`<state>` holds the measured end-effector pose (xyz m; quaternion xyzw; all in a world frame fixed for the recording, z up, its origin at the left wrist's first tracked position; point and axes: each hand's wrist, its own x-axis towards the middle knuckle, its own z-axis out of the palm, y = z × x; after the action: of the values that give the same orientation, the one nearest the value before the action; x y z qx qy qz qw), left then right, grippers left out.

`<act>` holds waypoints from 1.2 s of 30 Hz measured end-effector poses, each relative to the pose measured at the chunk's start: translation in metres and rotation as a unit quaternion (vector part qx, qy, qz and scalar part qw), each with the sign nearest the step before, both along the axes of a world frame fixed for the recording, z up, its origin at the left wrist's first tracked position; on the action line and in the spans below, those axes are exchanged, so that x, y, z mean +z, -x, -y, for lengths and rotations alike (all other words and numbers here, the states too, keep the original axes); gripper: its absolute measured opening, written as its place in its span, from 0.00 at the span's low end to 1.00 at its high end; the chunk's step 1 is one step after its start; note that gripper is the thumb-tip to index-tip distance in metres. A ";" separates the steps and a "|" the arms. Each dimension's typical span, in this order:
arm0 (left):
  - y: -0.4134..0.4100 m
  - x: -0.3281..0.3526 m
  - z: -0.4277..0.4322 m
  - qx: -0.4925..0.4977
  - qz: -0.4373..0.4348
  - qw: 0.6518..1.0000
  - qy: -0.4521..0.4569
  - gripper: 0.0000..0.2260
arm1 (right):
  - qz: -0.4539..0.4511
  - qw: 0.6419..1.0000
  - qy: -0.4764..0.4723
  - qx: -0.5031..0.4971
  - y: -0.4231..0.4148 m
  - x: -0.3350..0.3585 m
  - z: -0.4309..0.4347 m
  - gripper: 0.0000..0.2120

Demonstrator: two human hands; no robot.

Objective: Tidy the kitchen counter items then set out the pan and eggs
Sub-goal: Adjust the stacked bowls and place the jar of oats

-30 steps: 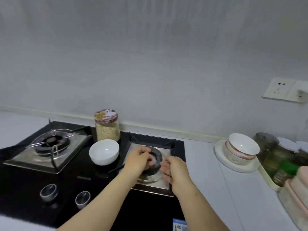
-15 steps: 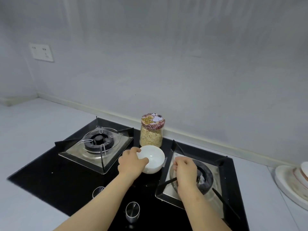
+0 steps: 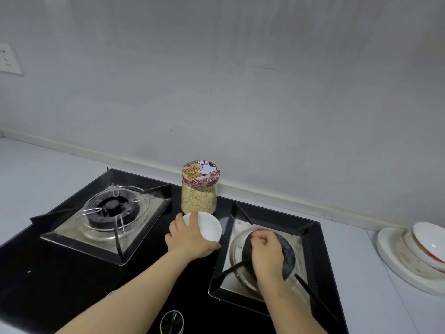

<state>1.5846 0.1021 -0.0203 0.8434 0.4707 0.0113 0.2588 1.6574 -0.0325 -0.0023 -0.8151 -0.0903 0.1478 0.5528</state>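
Bowl (image 3: 207, 227) in my left grip (image 3: 190, 239), fingers round rim, jar (image 3: 199, 197) just behind. Right grip (image 3: 267, 254) curled on burner (image 3: 289, 257); can't tell if holding.

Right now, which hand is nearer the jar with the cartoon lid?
Left. The left hand grips the white bowl just in front of the jar; the right hand is over the right burner, farther off.
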 end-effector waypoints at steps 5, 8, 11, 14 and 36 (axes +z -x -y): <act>-0.001 -0.007 0.004 0.016 0.005 0.999 -0.033 0.45 | -0.020 1.000 0.000 0.001 -0.002 -0.006 0.001 0.06; 0.001 -0.011 0.002 0.009 0.024 0.998 -0.049 0.44 | -0.026 1.000 -0.006 -0.003 -0.003 -0.009 0.002 0.07; 0.004 -0.015 0.000 -0.008 0.037 0.998 -0.058 0.44 | -0.025 1.000 -0.014 -0.012 -0.002 -0.011 0.004 0.09; 0.005 -0.016 -0.003 -0.025 0.023 0.997 -0.063 0.46 | -0.031 0.999 -0.018 -0.014 0.001 -0.010 0.006 0.10; 0.009 0.082 0.052 -0.206 0.199 0.939 -0.189 0.46 | -0.130 0.970 -0.146 0.147 0.000 0.055 0.017 0.10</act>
<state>1.5756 0.0506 0.0622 0.9358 0.2152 0.2139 0.1796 1.6574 -0.0497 0.0528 -0.6770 -0.1570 0.3176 0.6451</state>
